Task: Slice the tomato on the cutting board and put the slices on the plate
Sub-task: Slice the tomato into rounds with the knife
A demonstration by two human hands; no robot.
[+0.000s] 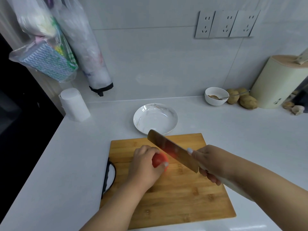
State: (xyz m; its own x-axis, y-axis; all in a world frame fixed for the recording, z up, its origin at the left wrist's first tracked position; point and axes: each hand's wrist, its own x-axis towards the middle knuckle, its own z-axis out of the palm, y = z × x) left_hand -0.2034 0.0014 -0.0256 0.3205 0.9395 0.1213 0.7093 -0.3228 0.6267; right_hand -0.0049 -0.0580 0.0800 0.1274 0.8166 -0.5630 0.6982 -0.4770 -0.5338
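A red tomato rests on the wooden cutting board, mostly covered by my left hand, which grips it from above. My right hand holds a broad cleaver by its pale handle. The blade is tilted, just right of the tomato, and mirrors its red. I cannot tell whether the edge touches the tomato. A white plate with faint marbling and nothing in it lies on the counter just beyond the board.
On the white counter stand a paper roll at back left, a small bowl with a spoon, potatoes and a cream knife block at back right. Bags hang on the left wall. The counter edge drops off at left.
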